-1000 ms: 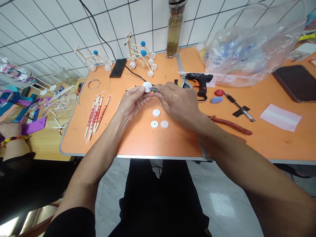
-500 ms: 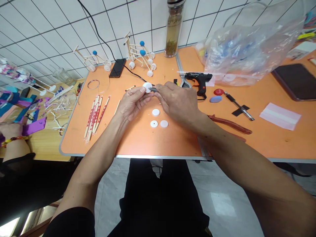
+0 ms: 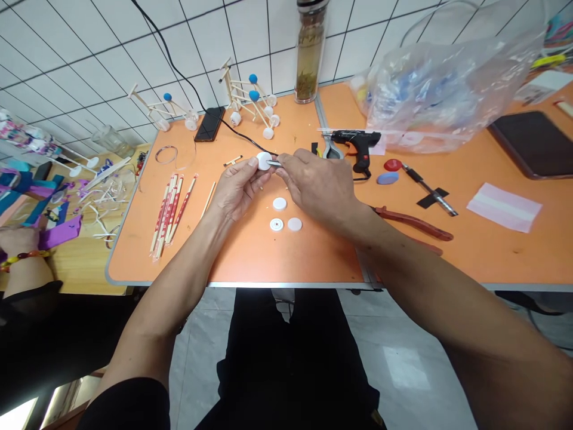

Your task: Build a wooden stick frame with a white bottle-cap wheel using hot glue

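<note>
Left hand [image 3: 237, 188] pinches white plastic disc [image 3: 264, 160] by the rim, looks light and stiff; right hand [image 3: 319, 188] grips slim metal tool [image 3: 274, 163] against it.

White plastic disc [image 3: 264, 160] pinched in left hand [image 3: 237, 188]; thin metal tool [image 3: 274, 163] in right hand [image 3: 317, 185] touching its edge. Three more discs [image 3: 280, 203] lie flat just below, one with a centre hole.

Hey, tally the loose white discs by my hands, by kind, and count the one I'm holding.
Disc held in the left hand: 1
Plain discs lying on the orange table: 2
Disc with a ringed centre on the table: 1
Total: 4
</note>
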The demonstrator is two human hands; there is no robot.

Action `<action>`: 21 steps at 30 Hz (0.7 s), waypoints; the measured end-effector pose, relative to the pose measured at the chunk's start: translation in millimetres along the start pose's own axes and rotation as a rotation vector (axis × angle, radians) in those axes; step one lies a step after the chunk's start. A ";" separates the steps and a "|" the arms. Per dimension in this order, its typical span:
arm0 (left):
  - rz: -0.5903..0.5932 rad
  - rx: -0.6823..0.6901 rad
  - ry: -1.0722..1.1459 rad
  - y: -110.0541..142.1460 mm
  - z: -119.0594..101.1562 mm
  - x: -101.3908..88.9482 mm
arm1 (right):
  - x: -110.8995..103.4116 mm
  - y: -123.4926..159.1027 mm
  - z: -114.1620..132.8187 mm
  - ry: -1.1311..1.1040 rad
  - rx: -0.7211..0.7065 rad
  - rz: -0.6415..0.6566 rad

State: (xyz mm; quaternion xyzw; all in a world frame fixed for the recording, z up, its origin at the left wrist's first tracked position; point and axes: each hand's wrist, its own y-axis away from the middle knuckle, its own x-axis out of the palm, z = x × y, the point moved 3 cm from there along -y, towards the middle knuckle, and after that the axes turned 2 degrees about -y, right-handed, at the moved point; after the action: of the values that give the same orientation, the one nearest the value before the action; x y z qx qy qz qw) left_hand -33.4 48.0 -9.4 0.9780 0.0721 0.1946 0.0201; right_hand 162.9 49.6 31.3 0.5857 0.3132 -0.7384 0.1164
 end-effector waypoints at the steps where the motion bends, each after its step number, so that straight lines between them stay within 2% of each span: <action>1: 0.000 0.001 0.004 -0.1 0.2 0.1 | 0.1 0.1 -0.1 -0.003 -0.002 -0.004; 14: -0.053 -0.015 0.039 6.8 -4.3 12.1 | -2.4 1.3 1.7 0.029 -0.010 0.013; 21: -0.069 0.039 0.010 8.0 -0.2 11.4 | -3.9 1.2 5.0 0.036 0.010 0.035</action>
State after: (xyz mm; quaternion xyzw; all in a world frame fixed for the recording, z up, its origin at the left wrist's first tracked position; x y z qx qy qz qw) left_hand -22.0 41.8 -4.4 0.9742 0.1095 0.1973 0.0076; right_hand 160.7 45.0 35.1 0.6049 0.3012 -0.7272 0.1207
